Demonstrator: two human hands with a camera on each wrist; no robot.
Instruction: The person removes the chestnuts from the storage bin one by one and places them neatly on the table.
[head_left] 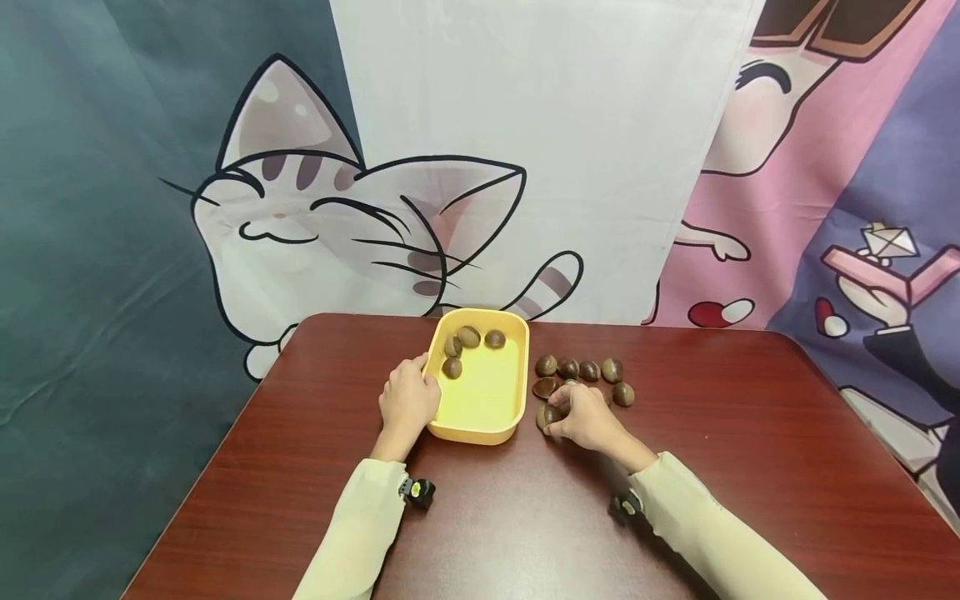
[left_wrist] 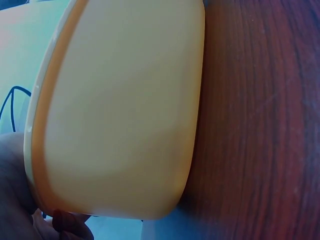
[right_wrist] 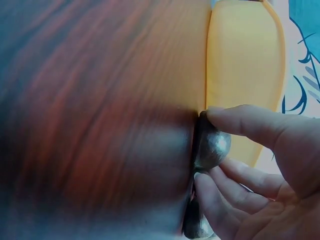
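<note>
A yellow plastic bin (head_left: 480,408) stands on the table with several brown chestnuts (head_left: 468,337) at its far end. My left hand (head_left: 408,397) grips the bin's left rim; the left wrist view shows fingers (left_wrist: 70,222) curled at the rim and the bin's pale side wall (left_wrist: 125,110). To the right of the bin, my right hand (head_left: 588,418) pinches a glossy, domed chestnut (right_wrist: 214,145) between thumb and fingertips, low at the tabletop. Another chestnut (right_wrist: 196,222) sits beside those fingers. The hand partly covers the nearer loose chestnuts.
Several more chestnuts (head_left: 589,370) lie in rough rows right of the bin, one (head_left: 623,394) at their right end. The dark red wooden table (head_left: 300,467) reaches back to a hanging cloth (head_left: 540,108) with cartoon cats. Black wrist cameras (head_left: 420,492) sit at both cuffs.
</note>
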